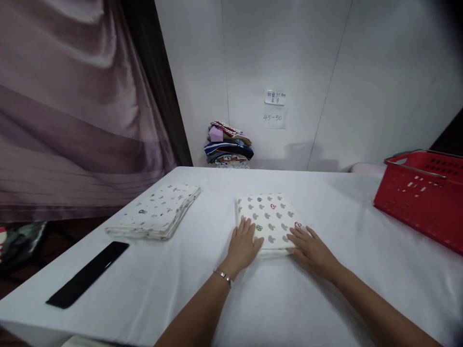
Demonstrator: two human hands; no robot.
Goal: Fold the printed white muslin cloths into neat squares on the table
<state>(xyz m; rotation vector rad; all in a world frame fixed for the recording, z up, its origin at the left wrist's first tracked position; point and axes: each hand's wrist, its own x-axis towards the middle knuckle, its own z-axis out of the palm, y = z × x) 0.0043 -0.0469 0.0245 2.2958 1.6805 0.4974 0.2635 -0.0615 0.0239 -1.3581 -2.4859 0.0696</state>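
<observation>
A folded cream cloth (pixel 269 214) printed with grey and coloured shapes lies in the middle of the white table (pixel 289 299). My left hand (pixel 244 243) rests flat on its near left corner, fingers stretched out. My right hand (pixel 311 246) lies flat at its near right edge, fingers spread and touching the cloth. Neither hand grips anything. A thin bracelet sits on my left wrist.
A second folded patterned cloth (pixel 157 212) lies to the left. A long black flat object (pixel 88 273) sits near the table's left front edge. A red plastic basket (pixel 423 195) stands at the right. A stack of folded clothes (pixel 227 144) sits against the far wall, a purple curtain (pixel 72 111) hangs left.
</observation>
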